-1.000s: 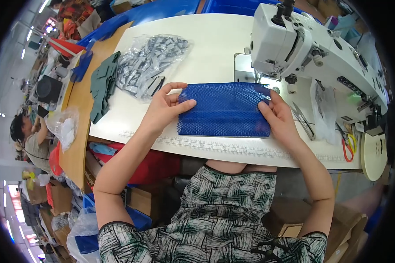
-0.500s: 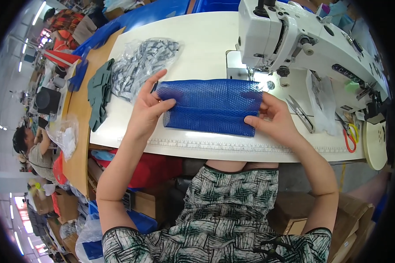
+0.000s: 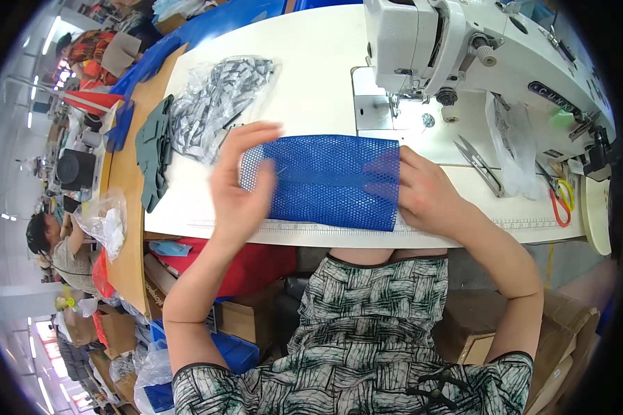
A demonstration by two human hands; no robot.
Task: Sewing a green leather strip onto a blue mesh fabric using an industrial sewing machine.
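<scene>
Mesh bridges the blurred left hand and right hand, whose fingers show through it, seemingly keeping it flat, though whether either grips I can't tell.

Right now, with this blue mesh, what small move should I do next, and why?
Perhaps settle the left hand firmly on the left end of the blue mesh: its thumb and a finger look spread and blurred, so its grip is unclear, while the right hand has fingers showing through the mesh at the right end.
</scene>
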